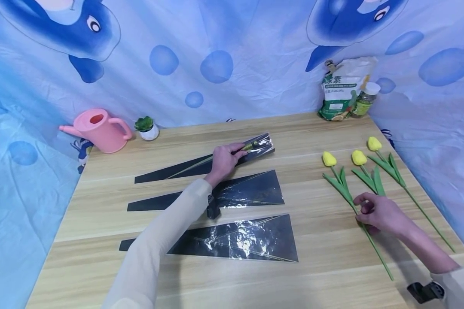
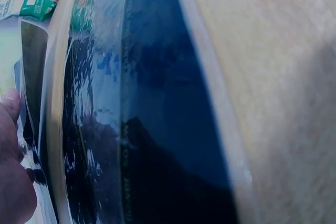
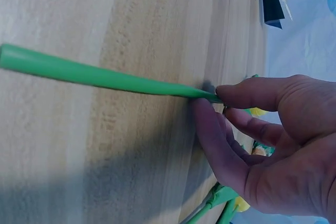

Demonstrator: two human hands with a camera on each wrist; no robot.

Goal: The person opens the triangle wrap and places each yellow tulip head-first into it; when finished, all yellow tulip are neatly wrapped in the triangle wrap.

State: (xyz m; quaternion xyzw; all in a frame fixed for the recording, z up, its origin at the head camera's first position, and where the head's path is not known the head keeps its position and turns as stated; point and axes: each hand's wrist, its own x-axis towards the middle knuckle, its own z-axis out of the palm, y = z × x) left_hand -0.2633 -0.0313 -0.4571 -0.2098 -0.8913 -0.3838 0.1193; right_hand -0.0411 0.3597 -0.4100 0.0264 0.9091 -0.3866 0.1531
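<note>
On the farthest of three black flower sleeves [image 1: 158,172], my left hand [image 1: 225,161] grips the sleeve with fingers and thumb near its wide end. A green stem [image 1: 191,166] runs inside this sleeve toward the hand, and a yellow-green patch shows just past the fingertips. My right hand [image 1: 383,214] pinches the stem of the leftmost yellow tulip [image 1: 329,159] between thumb and fingers. The right wrist view shows this grip, with the green stem [image 3: 105,74] extending from the fingertips. Beside it lies the middle tulip [image 1: 358,157], its stem hidden under the hand.
A third tulip [image 1: 374,143] lies along the table's right side. Nearer to me are a middle sleeve [image 1: 255,189] and a front sleeve [image 1: 263,240]. At the back stand a pink watering can [image 1: 104,137], a small potted succulent [image 1: 150,132], a bag [image 1: 338,96] and a white-capped jar [image 1: 363,103].
</note>
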